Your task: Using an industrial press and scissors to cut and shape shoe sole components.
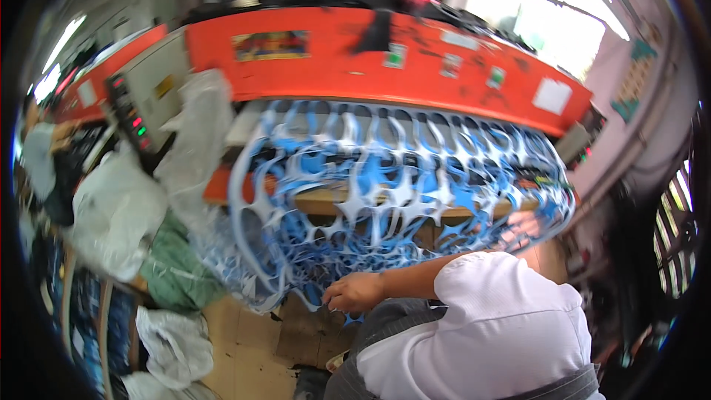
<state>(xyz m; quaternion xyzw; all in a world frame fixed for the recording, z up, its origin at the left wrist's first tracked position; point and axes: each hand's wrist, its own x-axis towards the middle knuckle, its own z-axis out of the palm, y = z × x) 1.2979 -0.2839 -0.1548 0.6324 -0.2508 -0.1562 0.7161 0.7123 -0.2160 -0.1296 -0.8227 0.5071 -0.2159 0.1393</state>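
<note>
Reaching out to the left in the head view, the person's bare left forearm leaves a white sleeve (511,311) that covers the upper arm; the left hand (355,292) is held low, knuckles up, its fingers bent inward and grasping the lower edge of a blue-and-white cut-out sheet (400,194). The sheet spreads above and to the right of these fingers, hanging in front of a tabletop (217,187) and an orange-red machine (333,59) beyond it. The right hand (522,230) is well to the right of the left fingers and higher up, near the sheet's right end.

Strips of the sheet partly cover the right hand, and blur softens it, so whether its fingers grip or are loose cannot be told. The sheet's lower openings also blur into a tangle, and the left fingertips are hard to separate from its edge.

Left of the left fingers stand a green sack (178,263) and, farther out, a bulky whitish plastic bag (118,207); another white bag (174,344) lies lower left. What the sack and bags contain cannot be made out.
</note>
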